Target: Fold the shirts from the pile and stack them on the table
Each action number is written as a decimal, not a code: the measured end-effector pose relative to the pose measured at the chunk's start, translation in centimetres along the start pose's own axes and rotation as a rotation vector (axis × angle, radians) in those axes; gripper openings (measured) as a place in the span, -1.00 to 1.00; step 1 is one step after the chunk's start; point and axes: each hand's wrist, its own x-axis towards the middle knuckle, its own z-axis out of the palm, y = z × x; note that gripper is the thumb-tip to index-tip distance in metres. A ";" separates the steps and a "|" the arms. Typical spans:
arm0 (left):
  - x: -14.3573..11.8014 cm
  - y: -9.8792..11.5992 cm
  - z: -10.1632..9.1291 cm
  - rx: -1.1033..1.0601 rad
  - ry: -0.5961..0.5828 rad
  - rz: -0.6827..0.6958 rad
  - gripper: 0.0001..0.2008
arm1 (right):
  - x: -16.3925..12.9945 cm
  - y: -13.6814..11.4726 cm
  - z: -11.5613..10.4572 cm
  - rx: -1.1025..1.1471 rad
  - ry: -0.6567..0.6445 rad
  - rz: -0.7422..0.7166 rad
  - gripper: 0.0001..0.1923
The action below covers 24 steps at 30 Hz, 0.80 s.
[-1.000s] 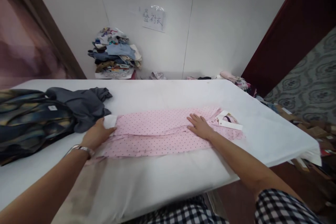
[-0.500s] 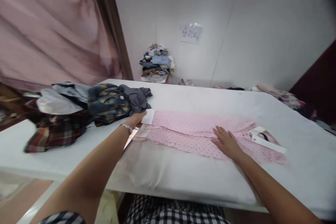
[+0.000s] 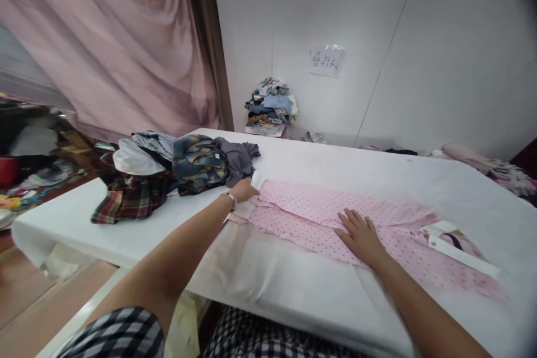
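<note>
A pink shirt (image 3: 310, 201) with dark dots lies stretched lengthwise on the white-covered table (image 3: 285, 285). Its white collar band (image 3: 461, 257) is at the right. At the left end, my left hand (image 3: 244, 190), wearing a bracelet, has its fingers closed on the shirt's edge, beside a white cuff (image 3: 256, 179). The fingertips are partly hidden by the fabric. My right hand (image 3: 361, 236) rests flat on the middle of the shirt, fingers spread. A thin, bright-edged object under my left wrist is mostly covered.
Crumpled garments lie at the table's left: a plaid shirt (image 3: 130, 198), a blue-green patterned garment (image 3: 197, 162) and a grey one (image 3: 239, 158). Behind the table, a clothes pile (image 3: 272, 103) stands by the wall. More fabric (image 3: 495, 168) sits beyond the far right edge.
The camera view has turned left, so things appear farther right. My left hand now covers more of the white cuff. My right hand stays flat on the shirt.
</note>
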 end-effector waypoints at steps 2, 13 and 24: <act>-0.2 0.7 -1.3 -0.013 -0.008 -0.001 -0.45 | 0.0 0.2 0.0 0.014 0.002 -0.006 -0.27; -3.6 15.7 -1.3 -0.133 -0.211 0.296 -0.24 | 0.1 1.4 -0.4 0.462 0.218 -0.059 -0.44; -6.1 15.2 7.8 -0.292 -0.052 0.304 -0.48 | -0.6 3.1 -2.2 0.691 0.468 0.076 -0.62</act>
